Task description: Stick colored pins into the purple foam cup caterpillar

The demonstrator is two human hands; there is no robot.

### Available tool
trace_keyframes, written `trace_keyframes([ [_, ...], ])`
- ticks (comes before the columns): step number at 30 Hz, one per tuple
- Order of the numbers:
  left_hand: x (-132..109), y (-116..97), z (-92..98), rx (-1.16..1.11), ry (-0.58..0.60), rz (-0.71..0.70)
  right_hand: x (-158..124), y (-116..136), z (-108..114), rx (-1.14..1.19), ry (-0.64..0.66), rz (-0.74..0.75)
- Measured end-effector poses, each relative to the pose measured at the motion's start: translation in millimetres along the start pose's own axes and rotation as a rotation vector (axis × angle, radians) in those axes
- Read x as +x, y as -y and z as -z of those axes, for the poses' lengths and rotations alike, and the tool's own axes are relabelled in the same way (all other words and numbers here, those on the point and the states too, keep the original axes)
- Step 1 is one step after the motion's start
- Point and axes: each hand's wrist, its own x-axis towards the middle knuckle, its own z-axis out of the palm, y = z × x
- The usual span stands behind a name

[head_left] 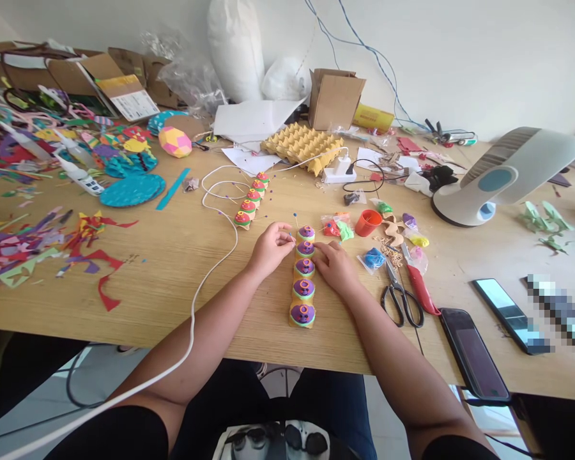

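Note:
A strip of egg-carton cups [305,289] lies lengthwise before me, its bumps topped with purple, mint and orange clay. A thin stick with a blue tip [295,216] rises beside its far end. My left hand [273,248] is at the strip's left side near the second bump, thumb and forefinger pinched on something too small to make out. From the right, my right hand [335,263] has its curled fingers against the same bump, steadying the strip. Farther left stands a similar strip in red and green clay [250,203], with thin blue-tipped sticks around it.
Right of my hands are an orange cup [368,222], bagged blue clay [374,258], black-handled scissors [401,297], a red-handled knife [422,289] and a phone [474,354]. A white cable [199,287] crosses my left forearm. Paper scraps [33,249] cover the left; a yellow egg tray [301,145] lies behind.

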Motion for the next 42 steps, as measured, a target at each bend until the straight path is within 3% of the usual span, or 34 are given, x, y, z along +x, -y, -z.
trace_keyframes([
  [9,-0.1,-1.5,0.1,-0.081,-0.055,0.048,0.1,0.3,0.0,-0.001,0.000,0.000],
  [18,-0.9,-8.4,0.1,-0.068,-0.096,-0.016,0.1,-0.2,-0.2,-0.003,-0.001,0.002],
  [35,-2.8,-2.7,-1.0,0.098,-0.044,-0.124,0.0,-0.7,-1.0,0.001,-0.010,0.015],
  [42,-1.7,0.6,-1.6,0.057,-0.048,-0.070,0.4,0.5,0.2,0.002,-0.003,0.012],
])
